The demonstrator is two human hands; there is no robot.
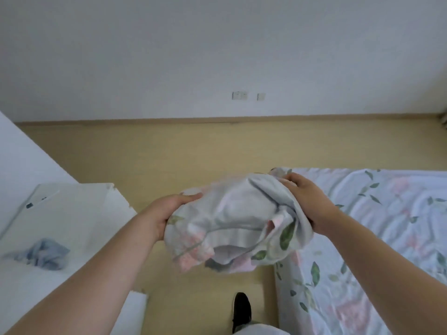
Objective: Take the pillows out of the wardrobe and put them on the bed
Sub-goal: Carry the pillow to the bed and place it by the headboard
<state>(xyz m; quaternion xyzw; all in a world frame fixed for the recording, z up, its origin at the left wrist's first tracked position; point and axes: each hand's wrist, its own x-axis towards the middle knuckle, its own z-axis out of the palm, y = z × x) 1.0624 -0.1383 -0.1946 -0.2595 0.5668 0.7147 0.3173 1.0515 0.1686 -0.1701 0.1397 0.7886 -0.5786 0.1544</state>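
I hold a soft pillow [237, 221] in a pale case printed with pink flowers and green leaves, in front of me above the floor. My left hand [167, 213] grips its left end, and my right hand [307, 201] clutches its bunched right end. The pillow hangs just left of the bed [387, 238], which is covered in a sheet of the same floral print. The white wardrobe [72, 213] is at the left, with its shelf surface showing.
A crumpled blue cloth [43, 255] lies on the wardrobe shelf at the left. Light wooden floor [193, 153] runs between the wardrobe and the bed up to a white wall. My black shoe [242, 310] stands on the floor by the bed's corner.
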